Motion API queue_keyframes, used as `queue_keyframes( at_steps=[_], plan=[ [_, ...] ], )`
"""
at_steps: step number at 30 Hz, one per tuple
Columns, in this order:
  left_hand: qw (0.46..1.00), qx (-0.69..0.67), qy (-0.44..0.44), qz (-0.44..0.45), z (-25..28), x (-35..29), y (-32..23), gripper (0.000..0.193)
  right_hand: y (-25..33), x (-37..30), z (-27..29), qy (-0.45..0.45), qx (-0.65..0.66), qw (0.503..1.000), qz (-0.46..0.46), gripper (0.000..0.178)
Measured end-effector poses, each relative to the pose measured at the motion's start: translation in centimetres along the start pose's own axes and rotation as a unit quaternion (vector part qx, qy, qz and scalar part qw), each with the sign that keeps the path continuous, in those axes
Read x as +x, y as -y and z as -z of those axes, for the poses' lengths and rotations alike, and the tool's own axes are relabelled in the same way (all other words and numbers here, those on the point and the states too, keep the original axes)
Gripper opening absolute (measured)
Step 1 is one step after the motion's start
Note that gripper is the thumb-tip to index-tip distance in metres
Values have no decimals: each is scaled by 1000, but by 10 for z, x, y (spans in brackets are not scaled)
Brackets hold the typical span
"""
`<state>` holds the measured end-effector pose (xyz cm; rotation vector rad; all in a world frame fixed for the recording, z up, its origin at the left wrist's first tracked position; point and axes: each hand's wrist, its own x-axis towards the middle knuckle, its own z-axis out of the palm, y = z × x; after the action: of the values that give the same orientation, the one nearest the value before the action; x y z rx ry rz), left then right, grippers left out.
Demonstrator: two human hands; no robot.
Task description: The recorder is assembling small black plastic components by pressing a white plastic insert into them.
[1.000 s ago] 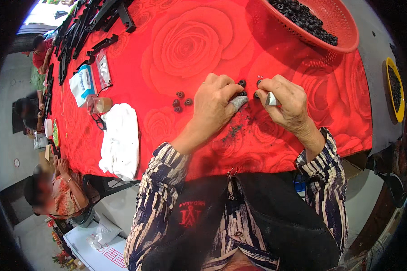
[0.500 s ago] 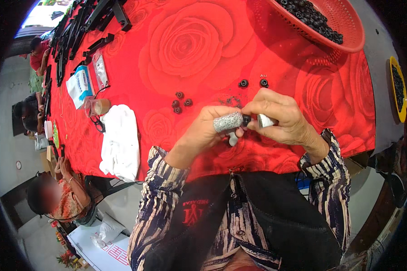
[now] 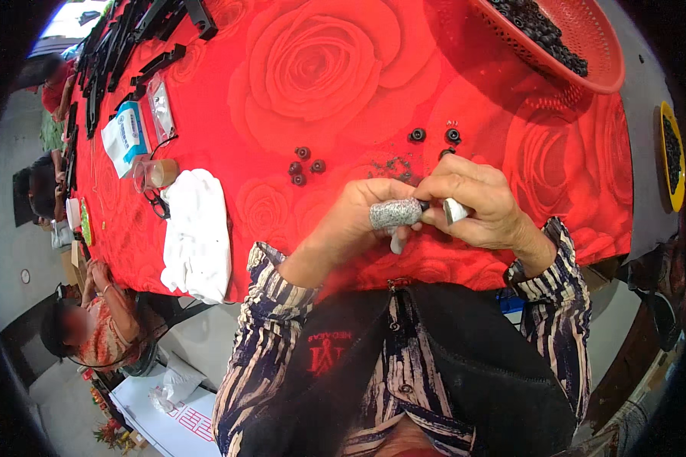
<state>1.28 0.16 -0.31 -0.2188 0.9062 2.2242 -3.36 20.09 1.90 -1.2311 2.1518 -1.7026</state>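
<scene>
My left hand (image 3: 351, 215) is closed on a small black round part (image 3: 424, 206), held at chest height over the table's near edge. A grey speckled sleeve (image 3: 395, 215) covers one of its fingers, and a pale covering shows on another below. My right hand (image 3: 476, 199) pinches at the same black part from the right. Against its fingers is a white piece (image 3: 456, 210) with a dark slanted edge; whether it is a finger cover or a tool, I cannot tell. Beyond my hands lie black scraps (image 3: 392, 165), with loose black parts (image 3: 418, 135) nearby.
Several more black parts (image 3: 303, 153) sit left of my hands on the red rose-patterned cloth (image 3: 312, 68). A red basket (image 3: 613, 65) of black pieces stands far right, near a yellow tray (image 3: 677, 194). Left are a white cloth (image 3: 197, 240), a cup (image 3: 160, 174), long black pieces (image 3: 141, 46) and co-workers.
Both hands have shifted slightly right and stay together on the black part. Another loose black part now shows just beyond my right hand. The whole view has turned a little.
</scene>
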Motion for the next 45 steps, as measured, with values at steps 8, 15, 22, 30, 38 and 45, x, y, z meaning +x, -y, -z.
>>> queue_keyframes(
  at_steps=[8, 15, 22, 30, 38, 45],
  plan=[
    [1000, 10, -6, -16, -3, -3, 7, 22, 4, 2, -3, -32, -102, 991, 83, 30],
    [994, 36, -31, -95, -7, -6, 7, 18, 4, -1, -4, -49, -144, 983, 103, 29],
    [992, 44, -32, -116, -1, -5, 4, 19, 12, 1, -7, -49, -93, 994, 35, 31],
    [999, 3, -5, -32, -2, -8, 4, 21, 2, 2, -6, -12, -67, 997, 43, 30],
    [996, -25, 72, -35, 3, 5, 15, 20, 14, 2, -1, -8, -161, 984, 80, 28],
    [994, -74, 42, -68, 4, 6, 21, 21, 11, 4, -8, -8, -183, 981, 57, 30]
  ],
)
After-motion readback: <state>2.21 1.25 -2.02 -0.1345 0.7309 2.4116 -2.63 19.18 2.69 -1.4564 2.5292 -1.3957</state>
